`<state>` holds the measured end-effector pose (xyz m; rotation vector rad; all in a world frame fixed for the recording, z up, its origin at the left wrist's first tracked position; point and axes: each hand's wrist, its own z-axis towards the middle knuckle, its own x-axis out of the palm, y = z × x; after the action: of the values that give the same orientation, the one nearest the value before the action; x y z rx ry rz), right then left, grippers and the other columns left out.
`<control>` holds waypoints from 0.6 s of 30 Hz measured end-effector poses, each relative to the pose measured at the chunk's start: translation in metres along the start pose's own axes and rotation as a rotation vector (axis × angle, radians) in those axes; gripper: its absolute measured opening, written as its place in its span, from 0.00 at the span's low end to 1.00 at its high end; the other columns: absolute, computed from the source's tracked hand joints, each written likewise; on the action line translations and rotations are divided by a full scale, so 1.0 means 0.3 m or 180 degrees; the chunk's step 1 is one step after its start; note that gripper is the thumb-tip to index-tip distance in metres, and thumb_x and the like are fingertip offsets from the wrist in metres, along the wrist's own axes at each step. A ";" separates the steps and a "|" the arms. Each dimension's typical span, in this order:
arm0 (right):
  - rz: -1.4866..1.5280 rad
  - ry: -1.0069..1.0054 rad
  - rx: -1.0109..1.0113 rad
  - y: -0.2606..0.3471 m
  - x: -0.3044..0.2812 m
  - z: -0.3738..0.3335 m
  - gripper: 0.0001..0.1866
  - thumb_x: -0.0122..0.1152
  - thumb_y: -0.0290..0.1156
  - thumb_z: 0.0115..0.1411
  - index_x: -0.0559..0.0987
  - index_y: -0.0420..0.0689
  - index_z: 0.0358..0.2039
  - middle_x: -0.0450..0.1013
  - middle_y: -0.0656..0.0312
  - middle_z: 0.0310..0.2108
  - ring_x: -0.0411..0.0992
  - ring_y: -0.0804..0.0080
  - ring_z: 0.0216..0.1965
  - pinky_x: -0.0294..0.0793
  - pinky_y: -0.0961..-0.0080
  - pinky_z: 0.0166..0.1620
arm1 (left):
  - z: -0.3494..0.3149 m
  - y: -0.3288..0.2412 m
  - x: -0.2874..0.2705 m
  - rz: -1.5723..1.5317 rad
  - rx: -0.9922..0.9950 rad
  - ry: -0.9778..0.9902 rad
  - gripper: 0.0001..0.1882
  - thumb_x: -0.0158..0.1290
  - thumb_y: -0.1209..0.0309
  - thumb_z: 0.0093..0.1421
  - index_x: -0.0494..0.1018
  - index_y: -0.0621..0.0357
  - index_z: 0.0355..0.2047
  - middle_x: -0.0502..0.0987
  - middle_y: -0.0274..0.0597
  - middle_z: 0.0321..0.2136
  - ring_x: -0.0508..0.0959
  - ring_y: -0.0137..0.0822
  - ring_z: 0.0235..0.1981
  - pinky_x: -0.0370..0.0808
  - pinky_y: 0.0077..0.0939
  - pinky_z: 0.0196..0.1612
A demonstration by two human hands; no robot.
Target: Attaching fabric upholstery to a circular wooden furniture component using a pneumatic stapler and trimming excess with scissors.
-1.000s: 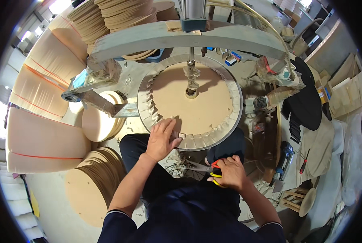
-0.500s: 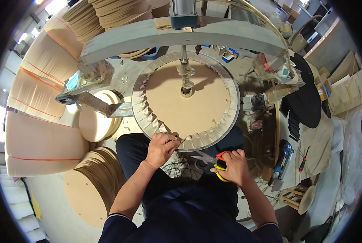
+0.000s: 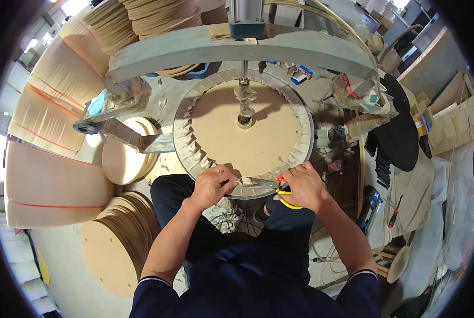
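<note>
In front of me lies a round board [image 3: 268, 143] inside a ring, with pale pleated fabric [image 3: 186, 139] folded over its rim all round. At its near edge my left hand [image 3: 212, 186] is closed, thumb and finger pinching a small pale bit of the fabric. My right hand [image 3: 304, 186] grips scissors [image 3: 285, 199] with yellow and red handles. Their blades point left, over the near rim and close to the left fingertips. A vertical rod wrapped in film [image 3: 244, 94] comes down onto the board's centre.
A grey crossbeam [image 3: 194, 50] arches over the far side of the ring. Stacked round boards [image 3: 109, 254] stand at the left, beside large wrapped bundles [image 3: 56, 185]. To the right are a black oval panel [image 3: 401, 127], a screwdriver [image 3: 394, 212] and a small stool [image 3: 398, 264].
My right hand has brought the scissors up and left, from beside my lap to the ring's near rim. The left hand has shifted slightly up and right, still pinching.
</note>
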<state>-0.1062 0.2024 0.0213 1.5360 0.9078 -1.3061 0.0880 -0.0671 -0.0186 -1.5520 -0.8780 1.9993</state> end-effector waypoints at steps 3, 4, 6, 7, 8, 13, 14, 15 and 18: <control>-0.0033 0.0349 -0.0166 0.021 -0.021 0.033 0.32 0.75 0.63 0.52 0.82 0.46 0.41 0.81 0.58 0.33 0.80 0.62 0.42 0.66 0.64 0.55 | 0.003 0.008 -0.001 -0.0028 0.0090 0.0001 0.08 0.69 0.71 0.60 0.87 0.52 0.40 0.80 0.37 0.32 0.82 0.41 0.34 0.79 0.34 0.38; -0.0032 0.0354 -0.0171 0.030 -0.017 0.041 0.32 0.75 0.63 0.52 0.82 0.46 0.41 0.81 0.58 0.33 0.80 0.62 0.42 0.66 0.64 0.55 | 0.002 0.010 -0.001 -0.0118 0.0038 0.0050 0.07 0.68 0.70 0.61 0.87 0.52 0.40 0.80 0.37 0.32 0.82 0.41 0.34 0.79 0.33 0.38; -0.0317 0.0281 -0.0351 0.043 -0.009 0.054 0.30 0.70 0.65 0.57 0.83 0.49 0.40 0.82 0.61 0.30 0.81 0.63 0.38 0.67 0.66 0.54 | 0.003 0.012 -0.003 -0.0203 -0.0017 0.0096 0.07 0.67 0.70 0.62 0.87 0.52 0.40 0.80 0.37 0.32 0.82 0.41 0.34 0.79 0.33 0.38; -0.0315 0.0281 -0.0354 0.041 -0.006 0.057 0.30 0.70 0.65 0.57 0.83 0.49 0.40 0.82 0.61 0.30 0.81 0.63 0.38 0.67 0.66 0.54 | 0.004 0.011 -0.002 -0.0169 -0.0007 0.0074 0.06 0.67 0.70 0.63 0.87 0.52 0.41 0.80 0.37 0.32 0.82 0.40 0.34 0.79 0.33 0.38; -0.0248 0.0362 -0.0349 0.036 -0.003 0.058 0.30 0.70 0.66 0.57 0.83 0.50 0.39 0.82 0.62 0.28 0.81 0.63 0.36 0.67 0.66 0.53 | 0.005 0.011 0.000 -0.0137 0.0006 0.0055 0.06 0.66 0.69 0.64 0.87 0.52 0.41 0.81 0.37 0.32 0.82 0.40 0.34 0.79 0.33 0.37; -0.0392 0.0581 -0.0255 0.051 0.026 0.040 0.29 0.70 0.66 0.57 0.84 0.50 0.38 0.82 0.63 0.25 0.81 0.63 0.32 0.68 0.66 0.50 | 0.005 0.003 0.001 -0.0160 -0.0045 0.0022 0.06 0.65 0.69 0.65 0.87 0.52 0.42 0.80 0.37 0.32 0.82 0.40 0.34 0.78 0.33 0.38; -0.0355 0.0405 -0.0214 0.058 0.027 0.030 0.29 0.70 0.66 0.56 0.84 0.50 0.38 0.81 0.62 0.25 0.81 0.64 0.32 0.68 0.66 0.50 | 0.002 0.002 0.003 -0.0145 -0.0068 0.0002 0.06 0.65 0.69 0.65 0.87 0.52 0.42 0.80 0.38 0.32 0.82 0.40 0.34 0.79 0.32 0.38; -0.0317 0.0229 -0.0171 0.062 0.027 0.023 0.29 0.70 0.66 0.56 0.84 0.50 0.38 0.81 0.62 0.25 0.81 0.64 0.32 0.68 0.66 0.49 | 0.003 0.000 0.006 -0.0146 -0.0070 0.0004 0.06 0.65 0.69 0.65 0.87 0.52 0.42 0.80 0.38 0.32 0.82 0.40 0.34 0.79 0.32 0.38; -0.0315 -0.0315 -0.0352 0.091 0.028 0.024 0.28 0.71 0.65 0.56 0.84 0.51 0.37 0.80 0.62 0.25 0.81 0.65 0.33 0.67 0.66 0.49 | 0.005 -0.004 0.011 -0.0180 -0.0137 0.0025 0.07 0.65 0.69 0.65 0.87 0.52 0.42 0.80 0.37 0.33 0.82 0.39 0.35 0.79 0.32 0.38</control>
<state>-0.0817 0.1864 0.0175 1.3445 0.9866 -1.3665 0.0857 -0.0643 -0.0199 -1.5399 -0.9570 1.9454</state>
